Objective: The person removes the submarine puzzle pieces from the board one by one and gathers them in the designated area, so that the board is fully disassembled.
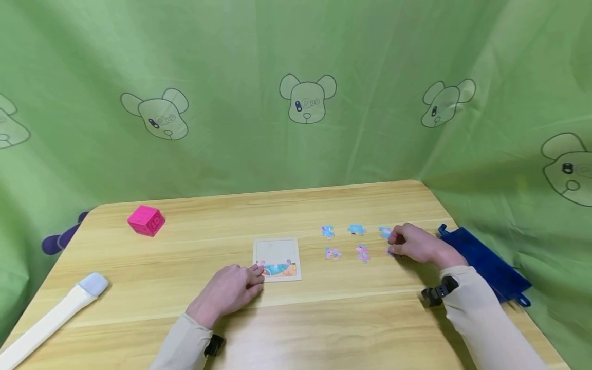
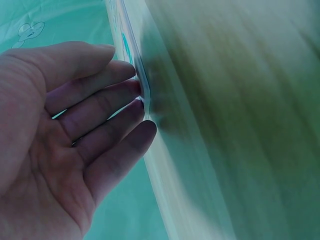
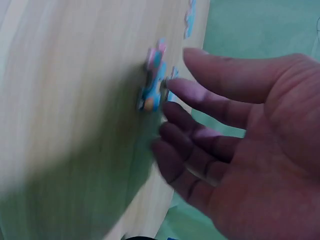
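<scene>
A square puzzle board (image 1: 276, 252) with a pale frame lies on the table, its lower strip filled with coloured pieces. My left hand (image 1: 233, 287) rests beside it, loosely bent fingertips at its left edge. To the right, loose jigsaw pieces lie in two rows, among them a blue piece (image 1: 356, 229) and a pink piece (image 1: 363, 253). My right hand (image 1: 418, 243) hovers low over the rightmost ones, partly covering a light blue piece (image 1: 385, 233) and a lower piece (image 1: 390, 251). In the right wrist view its thumb and fingers stand apart around nothing, near a blue and pink piece (image 3: 153, 92).
A pink block (image 1: 146, 220) stands at the back left of the wooden table (image 1: 324, 318). A white strap-like thing (image 1: 55, 316) with a grey end lies at the front left. A dark blue tray (image 1: 483, 262) lies along the right edge, next to my right forearm. Green curtains enclose the table.
</scene>
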Available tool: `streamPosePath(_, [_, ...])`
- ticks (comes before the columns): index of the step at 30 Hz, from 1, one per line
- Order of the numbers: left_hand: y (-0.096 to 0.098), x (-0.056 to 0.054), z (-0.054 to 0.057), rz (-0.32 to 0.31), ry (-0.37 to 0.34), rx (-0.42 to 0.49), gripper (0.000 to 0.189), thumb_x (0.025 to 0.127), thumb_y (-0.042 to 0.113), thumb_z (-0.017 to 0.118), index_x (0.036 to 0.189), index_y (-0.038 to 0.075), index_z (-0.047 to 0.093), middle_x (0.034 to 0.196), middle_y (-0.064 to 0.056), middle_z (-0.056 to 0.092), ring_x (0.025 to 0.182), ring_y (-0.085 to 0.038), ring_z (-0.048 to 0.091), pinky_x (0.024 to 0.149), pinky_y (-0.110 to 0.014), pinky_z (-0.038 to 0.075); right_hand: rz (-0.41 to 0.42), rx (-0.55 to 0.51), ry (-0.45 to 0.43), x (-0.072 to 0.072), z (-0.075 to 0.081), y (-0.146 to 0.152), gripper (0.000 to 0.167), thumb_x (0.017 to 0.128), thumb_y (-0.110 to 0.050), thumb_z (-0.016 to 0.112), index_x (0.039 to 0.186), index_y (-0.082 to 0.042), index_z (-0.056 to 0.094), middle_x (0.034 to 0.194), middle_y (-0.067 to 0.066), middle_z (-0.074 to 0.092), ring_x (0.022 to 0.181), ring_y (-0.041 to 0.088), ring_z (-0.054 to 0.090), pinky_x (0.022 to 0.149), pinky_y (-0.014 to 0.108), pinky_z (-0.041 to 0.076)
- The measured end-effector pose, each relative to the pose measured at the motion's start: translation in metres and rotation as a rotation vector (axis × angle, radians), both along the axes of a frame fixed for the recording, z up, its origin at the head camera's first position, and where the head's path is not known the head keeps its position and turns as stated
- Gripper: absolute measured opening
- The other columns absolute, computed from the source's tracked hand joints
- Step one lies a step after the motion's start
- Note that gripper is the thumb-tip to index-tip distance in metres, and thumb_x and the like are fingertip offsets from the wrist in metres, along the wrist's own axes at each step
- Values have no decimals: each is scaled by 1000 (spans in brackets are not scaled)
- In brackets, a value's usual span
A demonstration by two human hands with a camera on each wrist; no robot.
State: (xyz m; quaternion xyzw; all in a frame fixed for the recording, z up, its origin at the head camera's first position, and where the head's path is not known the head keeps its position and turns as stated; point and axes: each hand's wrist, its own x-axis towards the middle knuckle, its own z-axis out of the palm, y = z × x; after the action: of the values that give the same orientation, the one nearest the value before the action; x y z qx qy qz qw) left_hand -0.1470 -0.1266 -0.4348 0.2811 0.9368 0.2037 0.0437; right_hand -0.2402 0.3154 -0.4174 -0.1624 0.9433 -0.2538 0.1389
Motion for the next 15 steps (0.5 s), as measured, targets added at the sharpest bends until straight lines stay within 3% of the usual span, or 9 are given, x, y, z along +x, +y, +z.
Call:
streamPosePath(7, [0, -1, 1, 5, 18, -5, 22, 93, 15, 67, 111, 4, 73, 129, -13, 61, 119, -31, 58, 103, -52, 43, -13, -82, 60, 0, 11, -31, 16, 98, -13, 60, 105, 1, 61, 91, 6, 60, 83, 20, 55, 75, 36, 49])
streamPosePath(15, [0, 0, -1, 2, 5, -7, 24, 94, 18, 67, 113, 5, 72, 129, -12, 60, 120, -32, 57, 103, -54, 41, 178, -146, 41, 5, 13, -117, 11, 96, -8, 61, 104, -1, 62, 88, 3, 61, 78, 17, 58, 73, 33, 52])
